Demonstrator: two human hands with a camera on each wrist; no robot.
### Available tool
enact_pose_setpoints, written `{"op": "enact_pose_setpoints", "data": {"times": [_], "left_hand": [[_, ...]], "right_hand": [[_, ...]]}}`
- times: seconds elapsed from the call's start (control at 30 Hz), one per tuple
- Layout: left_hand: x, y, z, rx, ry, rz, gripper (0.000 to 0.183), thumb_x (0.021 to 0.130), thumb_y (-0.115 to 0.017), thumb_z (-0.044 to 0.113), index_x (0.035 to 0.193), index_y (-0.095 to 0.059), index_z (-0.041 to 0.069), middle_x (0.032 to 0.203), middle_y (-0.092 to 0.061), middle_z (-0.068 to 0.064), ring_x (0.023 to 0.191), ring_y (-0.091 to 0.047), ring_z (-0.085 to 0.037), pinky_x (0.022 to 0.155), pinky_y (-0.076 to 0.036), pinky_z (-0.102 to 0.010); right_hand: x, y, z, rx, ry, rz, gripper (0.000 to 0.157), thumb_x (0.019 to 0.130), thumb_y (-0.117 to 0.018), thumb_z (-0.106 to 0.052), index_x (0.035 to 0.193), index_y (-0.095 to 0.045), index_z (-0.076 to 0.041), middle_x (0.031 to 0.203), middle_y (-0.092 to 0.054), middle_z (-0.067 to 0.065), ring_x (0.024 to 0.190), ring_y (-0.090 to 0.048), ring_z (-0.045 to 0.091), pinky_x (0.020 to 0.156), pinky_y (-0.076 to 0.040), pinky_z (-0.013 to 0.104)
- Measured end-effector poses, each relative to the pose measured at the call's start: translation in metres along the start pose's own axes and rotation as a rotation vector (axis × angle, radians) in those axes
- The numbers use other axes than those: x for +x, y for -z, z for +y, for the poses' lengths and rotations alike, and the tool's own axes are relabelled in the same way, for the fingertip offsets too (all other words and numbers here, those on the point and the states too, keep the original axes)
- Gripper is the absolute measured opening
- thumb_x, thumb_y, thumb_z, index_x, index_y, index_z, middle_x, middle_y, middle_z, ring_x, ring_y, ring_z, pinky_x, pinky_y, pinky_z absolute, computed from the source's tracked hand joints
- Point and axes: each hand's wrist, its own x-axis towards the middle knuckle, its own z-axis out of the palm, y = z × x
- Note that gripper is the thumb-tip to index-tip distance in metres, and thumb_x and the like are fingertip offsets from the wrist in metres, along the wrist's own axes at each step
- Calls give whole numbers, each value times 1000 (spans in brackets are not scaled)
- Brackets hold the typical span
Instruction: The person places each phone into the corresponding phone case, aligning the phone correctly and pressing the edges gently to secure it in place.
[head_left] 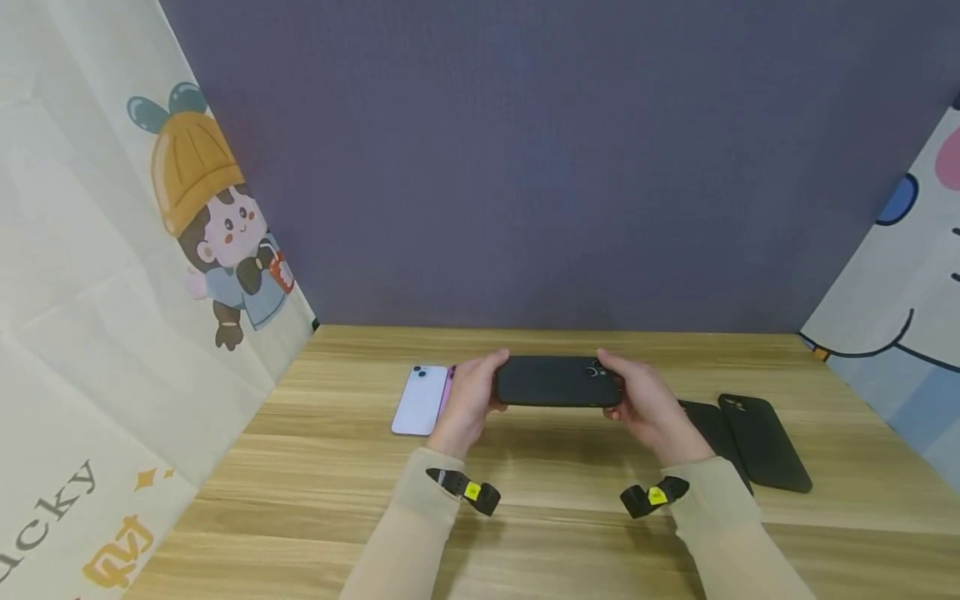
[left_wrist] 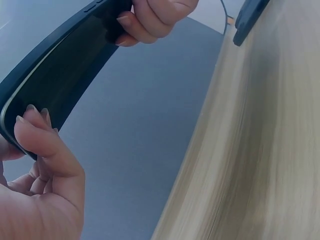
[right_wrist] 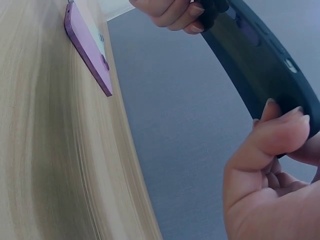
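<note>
Both hands hold a smartphone in a black case [head_left: 555, 382] sideways above the table, its camera lenses at the right end of the back. My left hand [head_left: 471, 392] grips the left end, thumb on top and fingers on the screen side. At the camera end my right hand [head_left: 641, 396] grips the same way. In the left wrist view the dark screen [left_wrist: 65, 70] faces the camera, and a thin pale line runs between it and the case edge. The right wrist view shows side buttons and a small cutout along the case's long edge.
A lilac-white phone [head_left: 420, 402] lies on the wooden table [head_left: 300, 500] left of my left hand, with a purple phone [right_wrist: 89, 50] beside it, partly hidden. Right of my right hand lie two black phone cases [head_left: 765, 442], one partly behind my wrist. A dark panel [head_left: 555, 167] stands behind the table.
</note>
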Motion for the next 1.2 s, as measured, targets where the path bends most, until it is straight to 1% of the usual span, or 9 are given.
{"op": "enact_pose_setpoints", "data": {"times": [0.27, 0.5, 0.7, 1.0, 1.2], "left_hand": [[2, -1, -1, 61, -10, 17, 36, 98, -64, 31, 96, -70, -4, 80, -62, -6, 56, -53, -12, 45, -44, -21], [1, -3, 0, 59, -29, 11, 37, 100, -61, 31, 88, -69, -3, 73, -61, -7, 46, -47, -11, 43, -40, -21], [2, -5, 0, 77, -39, 15, 39, 101, -60, 31, 85, -70, -3, 70, -61, -6, 44, -45, -10, 43, -39, -20], [2, -7, 0, 95, -31, 25, 41, 102, -59, 33, 90, -71, -4, 75, -63, -8, 45, -45, -9, 43, -39, -20], [3, -9, 1, 97, -21, 41, 41, 102, -60, 33, 90, -71, -4, 78, -64, -9, 44, -44, -8, 42, -38, -20]], "right_hand": [[2, 1, -1, -4, 8, -18, 32, 105, -56, -39, 111, -62, -7, 77, -71, 0, 52, -57, 8, 45, -41, 21], [3, 3, -3, -17, 3, -30, 34, 105, -56, -38, 115, -62, -6, 79, -72, 1, 49, -53, 9, 46, -41, 21], [4, 6, -4, -13, 3, -39, 31, 105, -56, -38, 108, -67, -9, 77, -72, 1, 47, -52, 9, 46, -40, 21], [6, 9, -4, -19, 8, -43, 30, 105, -56, -39, 106, -69, -12, 75, -71, 0, 46, -51, 8, 46, -41, 21], [8, 10, -6, -20, 7, -46, 30, 105, -56, -38, 100, -72, -13, 72, -70, -1, 45, -50, 8, 46, -40, 21]]}}
